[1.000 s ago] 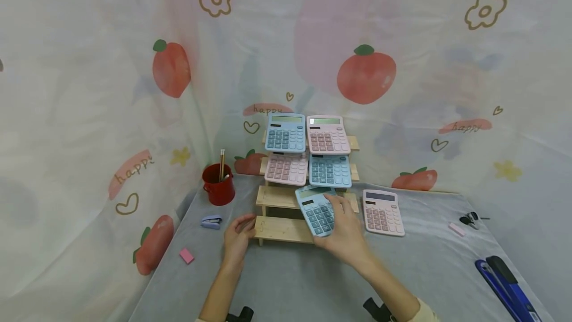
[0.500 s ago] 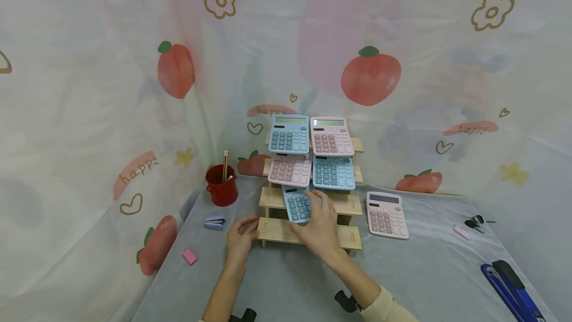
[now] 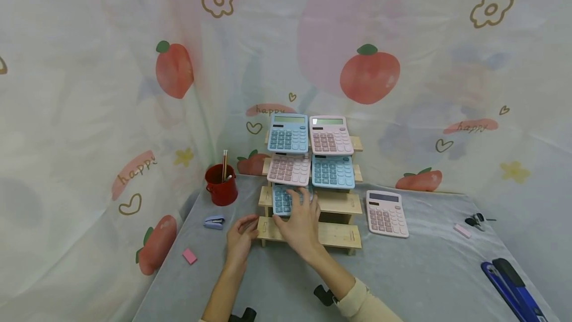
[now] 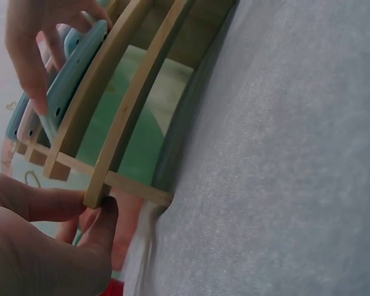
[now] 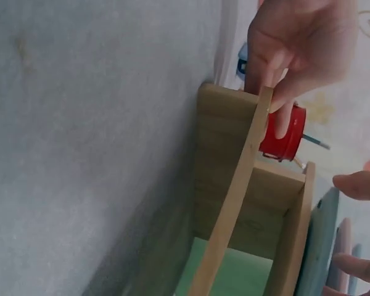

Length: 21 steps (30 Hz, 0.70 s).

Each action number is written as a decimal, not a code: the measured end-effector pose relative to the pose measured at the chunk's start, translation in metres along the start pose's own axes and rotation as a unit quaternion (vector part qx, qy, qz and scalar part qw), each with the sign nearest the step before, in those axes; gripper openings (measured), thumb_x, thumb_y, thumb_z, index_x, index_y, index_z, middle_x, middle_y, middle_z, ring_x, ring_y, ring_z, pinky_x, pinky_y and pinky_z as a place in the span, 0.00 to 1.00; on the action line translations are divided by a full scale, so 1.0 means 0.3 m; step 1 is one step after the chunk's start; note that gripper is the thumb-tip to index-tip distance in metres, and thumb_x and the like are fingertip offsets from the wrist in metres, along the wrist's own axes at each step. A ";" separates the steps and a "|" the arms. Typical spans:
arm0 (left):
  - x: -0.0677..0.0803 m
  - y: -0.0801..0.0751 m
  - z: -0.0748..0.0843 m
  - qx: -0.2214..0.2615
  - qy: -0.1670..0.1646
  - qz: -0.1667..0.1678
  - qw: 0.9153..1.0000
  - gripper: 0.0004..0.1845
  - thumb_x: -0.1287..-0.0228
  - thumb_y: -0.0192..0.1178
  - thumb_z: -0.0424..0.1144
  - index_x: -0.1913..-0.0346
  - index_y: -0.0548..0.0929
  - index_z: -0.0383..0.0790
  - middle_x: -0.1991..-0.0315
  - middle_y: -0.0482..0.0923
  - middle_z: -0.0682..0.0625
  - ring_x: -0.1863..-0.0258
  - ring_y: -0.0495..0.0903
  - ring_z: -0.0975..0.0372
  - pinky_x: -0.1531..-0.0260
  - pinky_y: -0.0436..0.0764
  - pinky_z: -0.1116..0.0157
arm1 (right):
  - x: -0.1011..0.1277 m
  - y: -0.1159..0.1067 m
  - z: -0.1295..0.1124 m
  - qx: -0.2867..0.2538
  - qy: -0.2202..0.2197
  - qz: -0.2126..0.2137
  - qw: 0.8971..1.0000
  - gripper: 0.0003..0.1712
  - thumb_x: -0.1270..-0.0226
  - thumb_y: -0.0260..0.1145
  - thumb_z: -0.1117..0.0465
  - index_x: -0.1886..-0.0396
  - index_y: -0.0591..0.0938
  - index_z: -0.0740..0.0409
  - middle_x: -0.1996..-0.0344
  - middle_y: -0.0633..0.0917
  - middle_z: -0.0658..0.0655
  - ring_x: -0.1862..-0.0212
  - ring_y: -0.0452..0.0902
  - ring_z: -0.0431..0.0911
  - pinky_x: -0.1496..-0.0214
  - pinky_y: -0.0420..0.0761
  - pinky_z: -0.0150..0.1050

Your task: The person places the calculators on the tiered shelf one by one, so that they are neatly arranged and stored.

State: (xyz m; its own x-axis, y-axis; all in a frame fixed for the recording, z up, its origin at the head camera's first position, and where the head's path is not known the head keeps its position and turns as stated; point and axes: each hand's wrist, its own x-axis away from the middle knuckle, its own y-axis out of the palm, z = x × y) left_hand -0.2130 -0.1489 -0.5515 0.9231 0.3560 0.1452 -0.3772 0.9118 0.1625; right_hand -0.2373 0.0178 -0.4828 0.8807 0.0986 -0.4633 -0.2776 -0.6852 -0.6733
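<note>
Thumb and fingers of my left hand [image 3: 239,243] pinch the left end of the lowest step of a wooden tiered display stand [image 3: 332,234], which the left wrist view shows up close. My right hand [image 3: 300,225] holds a blue calculator [image 3: 281,201] at the left of the step above, its fingers spread over it and covering its right part. Higher up, a pink calculator [image 3: 288,169] and a blue calculator [image 3: 333,171] share one step. A blue calculator [image 3: 288,133] and a pink calculator [image 3: 331,135] lean on the top step.
Another pink calculator [image 3: 387,213] lies right of the stand. On the left are a red bucket [image 3: 221,185] with pencils, a small stapler [image 3: 214,222] and a pink eraser [image 3: 189,256]. A large blue stapler [image 3: 514,289], binder clips [image 3: 475,220] and a pale eraser [image 3: 462,231] lie right.
My right hand has carried the blue calculator leftward, from tilted in front of the stand to straighter on the second-lowest step's left side. My left hand has stayed at the lowest step's end.
</note>
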 end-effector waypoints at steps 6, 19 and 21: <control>-0.002 0.004 0.001 0.004 -0.001 0.004 1.000 0.25 0.38 0.57 0.15 0.38 0.78 0.28 0.34 0.76 0.31 0.32 0.77 0.43 0.53 0.82 0.70 | 0.012 -0.027 -0.003 -0.023 -0.025 -0.011 0.999 0.44 0.48 0.85 0.54 0.33 0.76 0.59 0.29 0.70 0.66 0.30 0.67 0.70 0.33 0.69 0.68; -0.007 0.005 -0.005 0.014 0.008 0.001 1.000 0.25 0.40 0.57 0.14 0.38 0.79 0.27 0.35 0.76 0.30 0.33 0.77 0.42 0.52 0.82 0.69 | 0.050 -0.197 0.160 -0.058 -0.040 0.013 0.997 0.34 0.45 0.83 0.60 0.38 0.81 0.59 0.30 0.73 0.63 0.44 0.81 0.61 0.50 0.84 0.56; -0.005 0.004 -0.002 0.013 0.006 0.000 1.000 0.25 0.40 0.57 0.14 0.38 0.79 0.27 0.34 0.76 0.31 0.32 0.77 0.43 0.52 0.82 0.70 | 0.060 -0.228 0.194 -0.056 -0.039 0.025 0.997 0.33 0.46 0.83 0.61 0.40 0.82 0.60 0.31 0.74 0.62 0.39 0.79 0.61 0.46 0.82 0.58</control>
State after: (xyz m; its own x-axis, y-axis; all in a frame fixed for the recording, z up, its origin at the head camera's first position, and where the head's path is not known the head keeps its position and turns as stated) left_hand -0.2146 -0.1481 -0.5523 0.9240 0.3583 0.1335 -0.3786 0.9064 0.1873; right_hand -0.2247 0.1085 -0.4785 0.8331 0.1142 -0.5413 -0.2722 -0.7672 -0.5808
